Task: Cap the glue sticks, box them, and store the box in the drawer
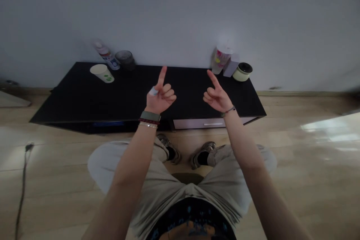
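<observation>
My left hand [161, 95] is raised above the black cabinet [126, 97], its index finger stretched out and the other fingers curled in with nothing in them. A pale patch shows near its thumb, and a watch and bracelets circle the wrist. My right hand [217, 95] makes the same shape, its index finger slanting up and left; it too is bare inside. Nearest to my left hand is a dark grey cup [125, 60]. Behind my right hand stands a clear patterned cup [221, 59] beside a pale box [231, 66].
A white paper cup [103, 74] and a spray can or bottle [108, 57] stand on the cabinet's left part. A light green jar with a black lid [242, 72] is at its right. Below are a white drawer [197, 123], my shoes and a floor cable [23, 187].
</observation>
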Demonstrator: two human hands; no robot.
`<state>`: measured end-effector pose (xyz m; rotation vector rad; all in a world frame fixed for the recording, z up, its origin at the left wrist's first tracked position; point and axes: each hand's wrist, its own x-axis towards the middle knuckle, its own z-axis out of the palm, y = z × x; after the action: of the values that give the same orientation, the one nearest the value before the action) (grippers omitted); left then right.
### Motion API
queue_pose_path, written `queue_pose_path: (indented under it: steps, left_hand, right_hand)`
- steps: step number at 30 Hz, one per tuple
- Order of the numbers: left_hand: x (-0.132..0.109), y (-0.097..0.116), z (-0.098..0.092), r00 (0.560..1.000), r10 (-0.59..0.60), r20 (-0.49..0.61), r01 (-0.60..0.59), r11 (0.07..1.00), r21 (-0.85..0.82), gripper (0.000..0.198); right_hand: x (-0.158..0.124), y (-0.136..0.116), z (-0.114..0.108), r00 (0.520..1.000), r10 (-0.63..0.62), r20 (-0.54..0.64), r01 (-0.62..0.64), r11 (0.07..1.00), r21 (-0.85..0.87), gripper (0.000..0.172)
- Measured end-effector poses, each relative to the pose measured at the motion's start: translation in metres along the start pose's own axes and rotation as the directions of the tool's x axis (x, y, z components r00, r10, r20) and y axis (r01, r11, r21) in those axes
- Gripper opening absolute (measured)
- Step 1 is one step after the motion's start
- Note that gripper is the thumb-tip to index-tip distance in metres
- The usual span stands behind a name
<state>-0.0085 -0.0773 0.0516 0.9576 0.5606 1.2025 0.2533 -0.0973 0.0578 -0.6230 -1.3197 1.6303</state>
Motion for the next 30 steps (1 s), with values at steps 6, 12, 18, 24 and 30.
queue_pose_path:
  steps: [6, 12, 18, 24, 30]
  left_hand:
    - [0.011, -0.020, 0.008, 0.965, 0.007, -0.262, -0.131, 0.878, -0.461, 0.045]
    - [0.005, -0.036, -0.002, 0.955, -0.071, -0.288, -0.101, 0.836, -0.540, 0.047]
    - [0.006, -0.038, -0.005, 0.966, -0.064, -0.252, -0.096, 0.813, -0.574, 0.050]
    - [0.005, -0.040, -0.004, 0.972, -0.051, -0.228, -0.095, 0.805, -0.586, 0.050]
    - [0.003, -0.039, -0.005, 0.962, -0.067, -0.265, -0.094, 0.829, -0.551, 0.049]
  right_hand:
    - [0.014, 0.032, 0.005, 0.909, -0.098, -0.405, 0.239, 0.919, 0.314, 0.073]
    - [0.010, 0.045, 0.003, 0.859, -0.044, -0.509, 0.245, 0.910, 0.335, 0.061]
    - [0.014, 0.041, 0.007, 0.857, -0.020, -0.515, 0.215, 0.922, 0.322, 0.061]
    - [0.016, 0.041, 0.011, 0.865, -0.021, -0.501, 0.220, 0.913, 0.342, 0.071]
    - [0.018, 0.043, 0.007, 0.887, -0.064, -0.457, 0.269, 0.877, 0.398, 0.069]
